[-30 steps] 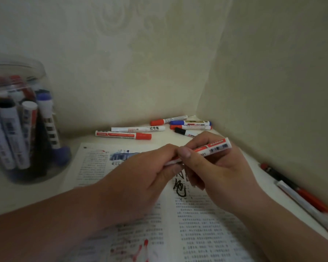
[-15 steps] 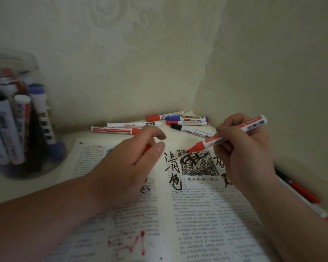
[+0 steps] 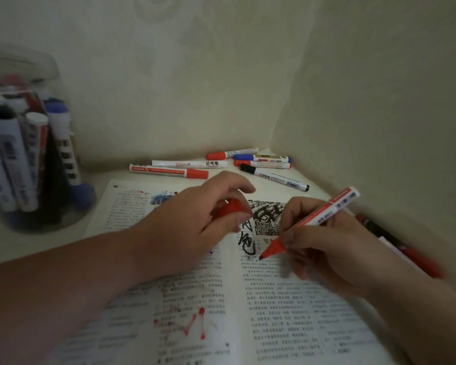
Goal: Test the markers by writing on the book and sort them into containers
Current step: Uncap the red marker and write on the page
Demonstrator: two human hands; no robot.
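Observation:
An open book (image 3: 287, 312) with printed text and red and black scribbles lies in front of me. My right hand (image 3: 324, 248) grips an uncapped red marker (image 3: 319, 219) like a pen, its tip just at the right page. My left hand (image 3: 195, 225) rests over the left page and holds the red cap (image 3: 228, 210) in its curled fingers. At the left stands a clear plastic jar (image 3: 29, 143) filled with several markers.
Several loose markers (image 3: 169, 171) with red, blue and black caps lie in the corner behind the book. More markers (image 3: 395, 246) lie along the right wall beside my right hand. Walls close the space at the back and right.
My hands pulled the cap off the red marker and moved apart. My right hand turned the marker and lowered its tip to the right page; my left hand kept the cap.

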